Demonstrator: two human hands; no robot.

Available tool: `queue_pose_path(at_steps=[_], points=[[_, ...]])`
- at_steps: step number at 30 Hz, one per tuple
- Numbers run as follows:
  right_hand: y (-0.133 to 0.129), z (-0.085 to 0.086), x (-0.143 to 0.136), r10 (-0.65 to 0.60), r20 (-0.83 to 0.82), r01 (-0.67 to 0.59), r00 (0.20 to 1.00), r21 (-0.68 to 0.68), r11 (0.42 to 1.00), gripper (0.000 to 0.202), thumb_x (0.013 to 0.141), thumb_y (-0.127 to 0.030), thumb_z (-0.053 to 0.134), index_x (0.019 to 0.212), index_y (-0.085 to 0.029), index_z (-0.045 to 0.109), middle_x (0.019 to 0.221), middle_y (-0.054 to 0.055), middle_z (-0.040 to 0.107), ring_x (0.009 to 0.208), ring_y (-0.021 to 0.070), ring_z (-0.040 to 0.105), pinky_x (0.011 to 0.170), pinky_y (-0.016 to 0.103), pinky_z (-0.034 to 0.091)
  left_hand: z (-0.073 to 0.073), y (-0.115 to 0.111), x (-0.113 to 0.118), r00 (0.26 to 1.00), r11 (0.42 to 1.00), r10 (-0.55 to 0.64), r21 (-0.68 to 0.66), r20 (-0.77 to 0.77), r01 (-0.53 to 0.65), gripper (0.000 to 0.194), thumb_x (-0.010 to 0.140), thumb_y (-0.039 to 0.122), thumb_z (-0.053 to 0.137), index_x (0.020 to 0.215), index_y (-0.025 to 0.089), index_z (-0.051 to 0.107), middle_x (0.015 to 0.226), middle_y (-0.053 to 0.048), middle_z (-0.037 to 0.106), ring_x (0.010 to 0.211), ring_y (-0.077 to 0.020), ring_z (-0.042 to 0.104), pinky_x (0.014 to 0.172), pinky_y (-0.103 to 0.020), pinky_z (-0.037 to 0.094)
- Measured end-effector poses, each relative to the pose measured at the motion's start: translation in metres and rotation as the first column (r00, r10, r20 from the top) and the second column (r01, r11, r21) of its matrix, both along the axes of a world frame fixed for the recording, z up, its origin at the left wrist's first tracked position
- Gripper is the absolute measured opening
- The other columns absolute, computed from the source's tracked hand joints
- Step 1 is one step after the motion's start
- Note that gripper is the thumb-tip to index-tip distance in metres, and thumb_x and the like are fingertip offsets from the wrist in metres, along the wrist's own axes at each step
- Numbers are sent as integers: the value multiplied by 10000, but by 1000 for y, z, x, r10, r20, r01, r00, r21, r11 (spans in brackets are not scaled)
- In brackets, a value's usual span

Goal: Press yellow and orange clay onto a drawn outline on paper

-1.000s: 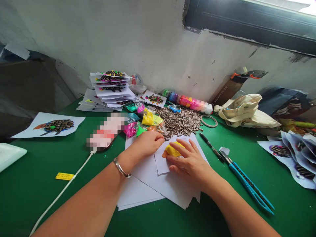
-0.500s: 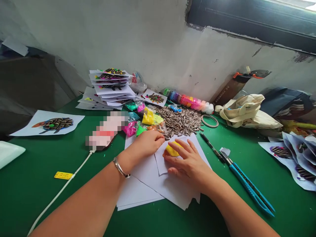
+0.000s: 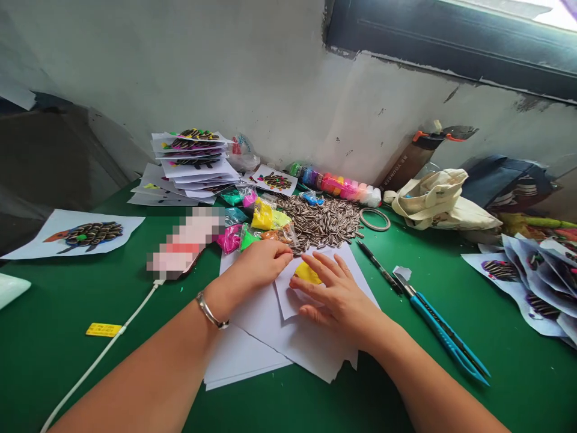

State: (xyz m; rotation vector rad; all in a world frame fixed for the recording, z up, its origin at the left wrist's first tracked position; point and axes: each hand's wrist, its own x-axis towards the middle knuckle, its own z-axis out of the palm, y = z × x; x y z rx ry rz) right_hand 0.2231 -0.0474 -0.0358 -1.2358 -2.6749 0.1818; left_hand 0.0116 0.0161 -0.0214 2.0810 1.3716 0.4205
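Right hand (image 3: 340,297) has edged leftward over the yellow clay (image 3: 307,275) on the small paper (image 3: 287,302), its fingers loosely spread, gripping nothing visible, while left hand (image 3: 261,263) fingers pinch together, contents hidden; heavy pressing could smear the clay.

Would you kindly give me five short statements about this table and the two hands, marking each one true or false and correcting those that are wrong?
1. A bracelet is on the wrist of the left hand. True.
2. The right hand is clenched in a fist. False: it is spread out over the yellow piece.
3. Packets of different colours lie beside the seeds. True.
4. The ring lies to the left of the seeds. False: it lies to their right.
5. The pen lies to the left of the blue tool. True.
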Motion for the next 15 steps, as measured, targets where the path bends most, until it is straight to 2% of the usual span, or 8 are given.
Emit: queue_pose_path(at_steps=[4, 10, 15], points=[[1, 1, 5, -26, 8, 26, 1000, 23, 999, 399, 964, -517, 520, 1334, -385, 594, 1571, 84, 376, 1439, 384, 312, 1114, 710, 233, -1, 1, 0, 1000, 1000, 3, -15, -21, -4, 295, 889, 297, 485, 928, 191, 757, 954, -61, 766, 883, -229, 668, 772, -307, 470], [0, 2, -2, 6, 73, -7, 997, 8, 1000, 393, 955, -517, 533, 1291, -342, 636, 1547, 93, 419, 1434, 405, 315, 1125, 725, 194, 2, -1, 0, 999, 1000, -5, -21, -49, 4, 302, 902, 284, 458, 877, 187, 742, 927, -52, 758, 859, -222, 654, 736, -301, 450], [0, 9, 4, -35, 19, 36, 999, -25, 999, 422, 977, -574, 442, 1330, -395, 589, 1590, 74, 347, 1450, 381, 297, 1116, 717, 234, 1, 0, 0, 998, 1000, -17, -19, -60, 15, 298, 903, 301, 461, 871, 195, 739, 897, -48, 753, 833, -219, 653, 696, -297, 439]])
